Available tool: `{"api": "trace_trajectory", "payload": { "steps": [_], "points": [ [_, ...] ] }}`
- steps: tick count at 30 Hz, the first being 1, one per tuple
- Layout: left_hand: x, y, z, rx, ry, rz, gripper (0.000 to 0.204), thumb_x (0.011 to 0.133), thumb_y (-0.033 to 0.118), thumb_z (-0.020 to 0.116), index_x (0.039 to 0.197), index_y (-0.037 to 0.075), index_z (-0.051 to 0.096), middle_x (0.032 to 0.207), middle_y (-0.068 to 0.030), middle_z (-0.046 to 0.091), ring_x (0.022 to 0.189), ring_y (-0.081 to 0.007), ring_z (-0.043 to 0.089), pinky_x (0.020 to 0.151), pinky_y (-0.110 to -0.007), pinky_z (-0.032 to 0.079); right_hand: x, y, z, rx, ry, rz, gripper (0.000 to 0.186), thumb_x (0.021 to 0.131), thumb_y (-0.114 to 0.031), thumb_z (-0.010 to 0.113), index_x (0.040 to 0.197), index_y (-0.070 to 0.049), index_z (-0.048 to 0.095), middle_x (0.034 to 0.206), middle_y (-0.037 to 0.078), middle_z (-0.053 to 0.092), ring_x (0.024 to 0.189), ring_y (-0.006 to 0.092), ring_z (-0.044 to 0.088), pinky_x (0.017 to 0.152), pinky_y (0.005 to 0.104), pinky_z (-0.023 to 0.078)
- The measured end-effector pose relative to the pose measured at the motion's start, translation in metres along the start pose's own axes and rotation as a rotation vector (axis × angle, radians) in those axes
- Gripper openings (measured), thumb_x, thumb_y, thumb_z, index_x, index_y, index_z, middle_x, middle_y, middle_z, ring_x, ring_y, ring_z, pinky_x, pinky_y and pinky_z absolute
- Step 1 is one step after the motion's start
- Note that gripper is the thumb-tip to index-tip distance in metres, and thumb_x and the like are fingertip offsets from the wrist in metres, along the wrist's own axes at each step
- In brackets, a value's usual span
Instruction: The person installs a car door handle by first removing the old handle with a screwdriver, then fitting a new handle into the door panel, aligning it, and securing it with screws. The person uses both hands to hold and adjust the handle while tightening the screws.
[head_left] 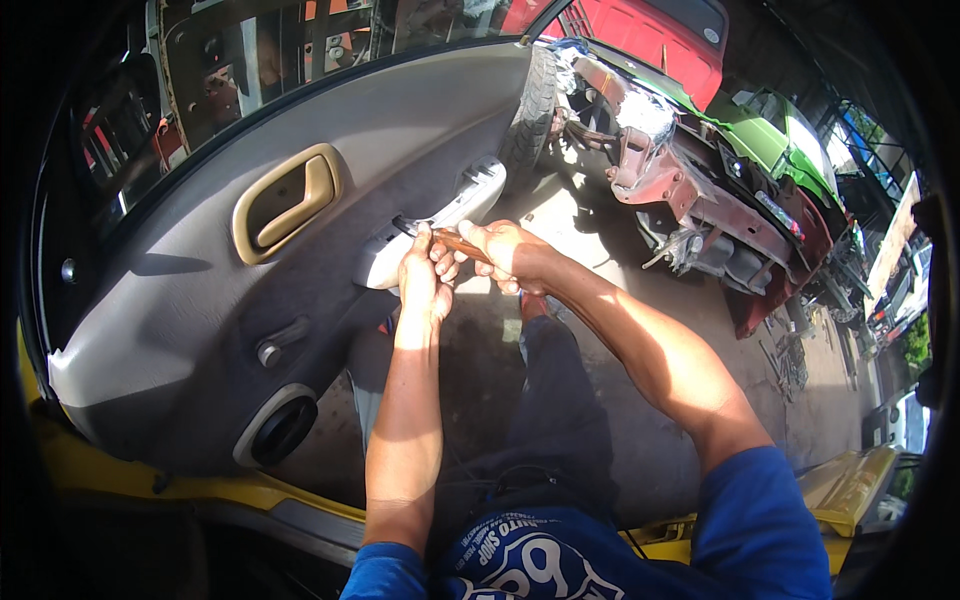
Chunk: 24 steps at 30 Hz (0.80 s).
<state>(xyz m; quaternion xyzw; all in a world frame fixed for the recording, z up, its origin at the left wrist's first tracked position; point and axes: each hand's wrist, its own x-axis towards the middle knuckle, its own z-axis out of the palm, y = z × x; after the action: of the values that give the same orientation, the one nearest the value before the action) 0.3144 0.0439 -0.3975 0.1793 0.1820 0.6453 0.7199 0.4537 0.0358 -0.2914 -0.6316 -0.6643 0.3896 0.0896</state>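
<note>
A grey car door panel (170,330) fills the left side. On it sits a light grey door pull (470,200), in front of both hands. What looks like a screwdriver (458,243), with a brown handle, lies across my hands; its dark front end reaches the pull. My right hand (508,252) is wrapped round the handle's rear. Closer to the front, my left hand (424,272) pinches the same tool with thumb and fingers. A tan inside door handle (295,203) is further left, above a window crank (282,342) and a round speaker (280,425).
Beyond the door stand a tire (530,110) and a stripped vehicle front end (690,190) with exposed metal. Red (650,40) and green (790,140) body parts are behind it. Yellow bodywork (200,487) runs along the lower left. My legs stand on the concrete floor (680,340).
</note>
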Motion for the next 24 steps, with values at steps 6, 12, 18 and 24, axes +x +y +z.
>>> {"api": "trace_trajectory", "payload": {
  "steps": [6,12,18,24],
  "points": [
    [0.001,-0.002,0.003,-0.081,0.049,0.022,0.033,0.113,0.030,0.049,0.097,0.002,0.060,0.065,0.0053,0.042,0.050,-0.0054,0.035,0.045,-0.024,0.030,-0.022,0.032,0.020,-0.943,0.721,-1.037,0.044,0.103,-0.038,0.061,0.130,-0.003,0.059,0.075,0.013,0.063,0.073,0.0269,0.068,0.070,0.0455,0.056],
    [0.002,0.000,0.002,-0.114,0.026,0.008,0.034,0.113,0.029,0.048,0.107,-0.002,0.062,0.069,0.0054,0.041,0.055,-0.0049,0.036,0.048,-0.023,0.031,-0.012,-0.003,0.000,-0.330,0.234,-0.281,0.038,0.107,-0.036,0.053,0.123,-0.002,0.060,0.078,0.015,0.063,0.072,0.0284,0.067,0.066,0.0423,0.056],
    [0.007,0.002,0.005,-0.204,-0.020,0.002,0.035,0.113,0.027,0.046,0.110,-0.003,0.062,0.068,0.0066,0.041,0.054,-0.0051,0.034,0.048,-0.022,0.031,-0.031,-0.003,0.009,-0.991,0.558,-0.758,0.041,0.106,-0.038,0.054,0.129,-0.004,0.058,0.088,0.015,0.066,0.093,0.0290,0.069,0.087,0.0462,0.056],
    [0.004,0.003,0.001,-0.129,0.047,0.007,0.021,0.112,0.022,0.049,0.098,0.008,0.054,0.070,0.0050,0.044,0.056,-0.0052,0.038,0.049,-0.023,0.033,-0.014,-0.018,-0.003,-0.336,0.231,-0.172,0.045,0.109,-0.041,0.048,0.116,0.000,0.066,0.087,0.020,0.069,0.085,0.0361,0.072,0.081,0.0476,0.056]
  ]
}}
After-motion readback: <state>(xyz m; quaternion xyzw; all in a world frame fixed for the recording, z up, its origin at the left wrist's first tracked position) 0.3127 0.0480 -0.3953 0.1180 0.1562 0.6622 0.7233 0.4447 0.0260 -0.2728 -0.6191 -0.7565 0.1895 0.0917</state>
